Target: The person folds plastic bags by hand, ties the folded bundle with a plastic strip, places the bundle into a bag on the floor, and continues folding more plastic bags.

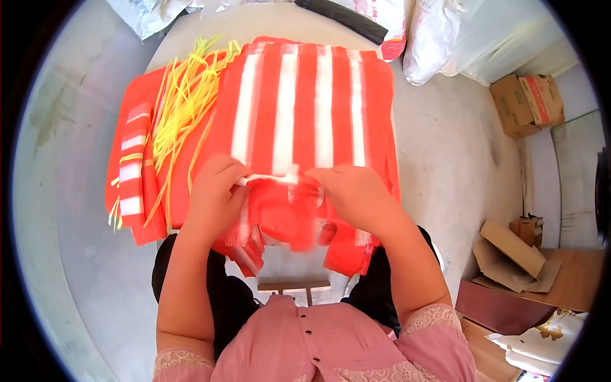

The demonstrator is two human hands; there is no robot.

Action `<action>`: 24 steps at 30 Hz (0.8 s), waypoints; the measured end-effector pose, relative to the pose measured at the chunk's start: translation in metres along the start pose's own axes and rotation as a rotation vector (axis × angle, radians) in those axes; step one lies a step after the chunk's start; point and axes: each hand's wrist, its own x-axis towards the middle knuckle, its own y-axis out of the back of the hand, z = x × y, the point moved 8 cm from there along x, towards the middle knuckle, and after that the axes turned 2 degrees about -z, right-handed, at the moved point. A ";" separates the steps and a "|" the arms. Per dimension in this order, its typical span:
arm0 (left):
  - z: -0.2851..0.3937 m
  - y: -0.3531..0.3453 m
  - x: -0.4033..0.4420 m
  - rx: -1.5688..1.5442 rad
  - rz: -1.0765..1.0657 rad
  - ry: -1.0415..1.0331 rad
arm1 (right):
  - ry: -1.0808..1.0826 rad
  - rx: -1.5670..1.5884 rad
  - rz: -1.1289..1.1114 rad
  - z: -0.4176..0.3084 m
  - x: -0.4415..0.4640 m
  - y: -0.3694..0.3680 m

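Note:
Red-and-white striped fabric (305, 108) lies in a broad flat stack before me. My left hand (219, 188) pinches the near edge of its top piece. On the same edge, my right hand (350, 194) grips a little to the right, with the fingers partly hidden. Between the hands the edge is bunched up, and the red material hanging below it is blurred by motion. To the left of the stack, a pile of thin yellow strips (184, 105) rests on red material. Beside them is a narrow rolled striped bundle (132, 169) with a yellow strip around it.
A dark long roll (344, 19) and white bags (433, 41) are at the far side. Cardboard boxes (527, 105) stand at the right, with an opened carton (509, 261) on a brown wooden surface (576, 274). A wooden stool or bar (294, 286) shows between my knees.

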 end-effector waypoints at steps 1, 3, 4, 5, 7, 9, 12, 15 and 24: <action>-0.001 0.001 -0.002 -0.071 -0.049 0.043 | 0.012 0.034 -0.041 -0.001 -0.002 0.004; -0.009 -0.001 -0.009 -0.175 -0.168 0.200 | 0.031 0.102 -0.125 -0.001 -0.006 0.009; -0.014 -0.005 -0.013 -0.226 -0.230 0.280 | -0.011 0.156 -0.166 0.005 -0.004 0.007; -0.017 -0.007 -0.014 -0.218 -0.245 0.321 | -0.054 0.213 -0.208 0.013 0.000 0.003; -0.023 -0.010 -0.015 -0.199 -0.269 0.403 | -0.125 0.262 -0.249 0.026 0.008 -0.001; -0.023 -0.012 -0.012 -0.168 -0.244 0.435 | -0.180 0.249 -0.250 0.038 0.016 -0.004; -0.029 -0.014 -0.010 -0.149 -0.238 0.494 | -0.301 0.426 -0.240 0.057 0.017 -0.011; -0.031 -0.015 -0.009 -0.131 -0.227 0.526 | -0.304 0.502 -0.059 0.068 0.006 -0.005; -0.040 -0.017 -0.011 -0.081 -0.207 0.551 | -0.432 0.571 0.000 0.090 -0.054 -0.002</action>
